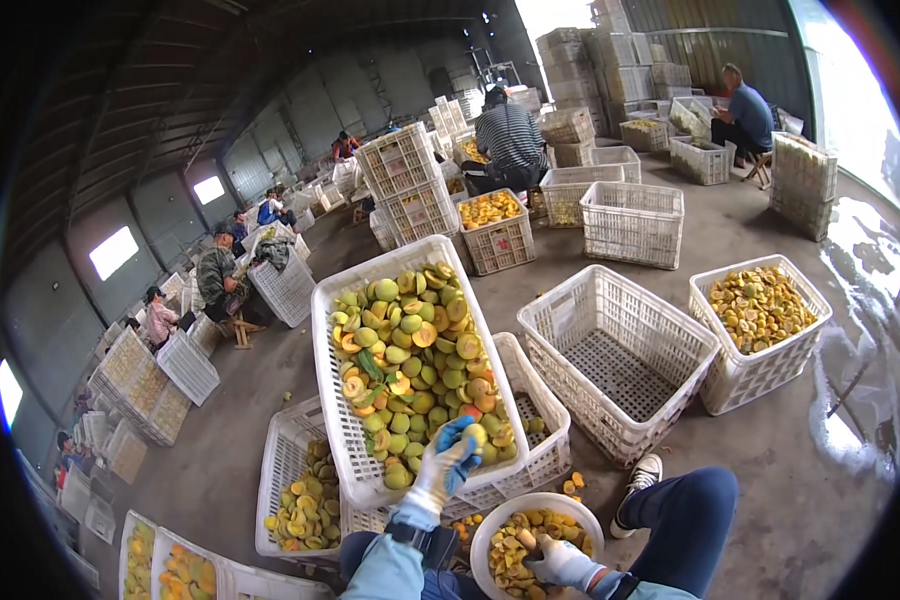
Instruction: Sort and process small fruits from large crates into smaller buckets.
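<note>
My left hand (448, 457), in a white glove with blue palm and fingertips, holds a green-yellow fruit half (475, 436) over the near end of a white plastic crate (328, 450). That crate is full of apricot-like fruit halves (412, 352) with a few green leaves, and rests tilted on other crates. My right hand (559, 561), in a white glove, grips a short tool with a light wooden handle (526, 538); its working end is hidden. It is over a white bowl (592, 517) of yellow fruit pieces (510, 555) between my legs.
An empty white crate (619, 375) and a crate of cut fruit (757, 311) stand to the right. A lower crate of halves (304, 510) is at the left. Loose pieces (572, 482) lie by the bowl. Other people sit among crates farther off. Wet floor (855, 360) shines at the far right.
</note>
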A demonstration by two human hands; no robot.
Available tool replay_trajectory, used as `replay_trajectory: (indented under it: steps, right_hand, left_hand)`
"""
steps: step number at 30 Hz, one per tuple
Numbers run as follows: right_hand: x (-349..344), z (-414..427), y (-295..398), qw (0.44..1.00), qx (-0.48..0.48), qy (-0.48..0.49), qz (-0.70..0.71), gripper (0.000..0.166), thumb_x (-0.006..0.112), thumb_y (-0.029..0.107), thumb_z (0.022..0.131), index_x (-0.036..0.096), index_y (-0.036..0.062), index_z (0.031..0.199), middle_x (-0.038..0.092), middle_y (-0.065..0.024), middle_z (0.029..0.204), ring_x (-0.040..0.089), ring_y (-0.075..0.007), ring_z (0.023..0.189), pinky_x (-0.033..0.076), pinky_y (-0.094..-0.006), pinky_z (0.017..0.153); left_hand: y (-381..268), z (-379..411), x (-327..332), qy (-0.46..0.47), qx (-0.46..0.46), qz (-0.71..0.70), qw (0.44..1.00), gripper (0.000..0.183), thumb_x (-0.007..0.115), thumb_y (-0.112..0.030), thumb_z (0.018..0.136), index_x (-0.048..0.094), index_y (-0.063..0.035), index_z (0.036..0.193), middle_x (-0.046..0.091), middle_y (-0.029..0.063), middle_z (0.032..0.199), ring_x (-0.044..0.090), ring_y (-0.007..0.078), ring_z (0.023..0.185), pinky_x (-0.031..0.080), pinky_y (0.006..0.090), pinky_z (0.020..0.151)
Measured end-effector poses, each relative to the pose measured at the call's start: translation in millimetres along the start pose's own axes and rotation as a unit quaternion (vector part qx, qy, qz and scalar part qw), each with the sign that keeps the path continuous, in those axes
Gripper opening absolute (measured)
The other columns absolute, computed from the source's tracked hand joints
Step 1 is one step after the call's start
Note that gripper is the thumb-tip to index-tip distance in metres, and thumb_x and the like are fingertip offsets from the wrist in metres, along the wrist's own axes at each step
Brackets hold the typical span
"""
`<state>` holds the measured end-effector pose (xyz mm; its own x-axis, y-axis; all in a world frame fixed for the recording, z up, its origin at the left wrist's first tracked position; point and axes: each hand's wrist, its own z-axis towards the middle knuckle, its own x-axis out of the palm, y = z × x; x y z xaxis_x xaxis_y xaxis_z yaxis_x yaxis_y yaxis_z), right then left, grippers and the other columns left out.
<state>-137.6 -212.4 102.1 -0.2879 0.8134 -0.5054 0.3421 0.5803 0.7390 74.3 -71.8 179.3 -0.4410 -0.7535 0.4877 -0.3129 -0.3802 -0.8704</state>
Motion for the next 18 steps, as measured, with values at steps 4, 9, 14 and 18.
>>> replay_trajectory:
  steps: [4,9,14,18]
  right_hand:
    - [16,2,17,0.959,-0.102,-0.068,0.257,0.036,0.067,0.028,0.080,0.054,0.0030,0.104,0.058,-0.0034,0.069,0.053,-0.0130,0.056,0.045,-0.0269,0.052]
    - [16,9,13,0.913,-0.013,-0.070,0.403,0.029,0.067,0.020,0.081,0.056,0.0001,0.099,0.058,-0.0010,0.073,0.052,-0.0087,0.061,0.044,-0.0244,0.054]
    - [24,8,21,0.937,-0.067,-0.099,0.328,0.035,0.066,0.020,0.081,0.055,0.0008,0.108,0.061,-0.0083,0.086,0.057,-0.0144,0.075,0.047,-0.0282,0.067]
    - [31,1,32,0.948,-0.157,-0.159,0.226,0.036,0.065,0.022,0.081,0.056,0.0028,0.110,0.063,-0.0187,0.099,0.061,-0.0315,0.093,0.048,-0.0376,0.081]
  left_hand:
    - [25,-69,-16,0.042,0.001,-0.252,0.967,0.044,0.057,-0.015,0.088,0.045,-0.0092,0.130,0.048,0.0228,0.127,0.057,0.0309,0.102,0.053,0.0338,0.080]
    - [70,-102,-15,0.040,-0.091,-0.339,0.936,0.047,0.052,-0.038,0.091,0.048,-0.0065,0.126,0.053,0.0202,0.121,0.060,0.0300,0.089,0.053,0.0353,0.072]
    - [68,-107,0,-0.137,-0.034,0.048,0.989,0.069,0.029,-0.064,0.090,0.061,-0.0037,0.101,0.065,0.0069,0.076,0.051,0.0106,0.049,0.040,0.0205,0.041]
    - [88,-102,-19,-0.155,0.014,0.092,0.984,0.055,0.028,-0.044,0.098,0.054,0.0003,0.116,0.064,0.0065,0.094,0.060,0.0135,0.076,0.049,0.0219,0.059]
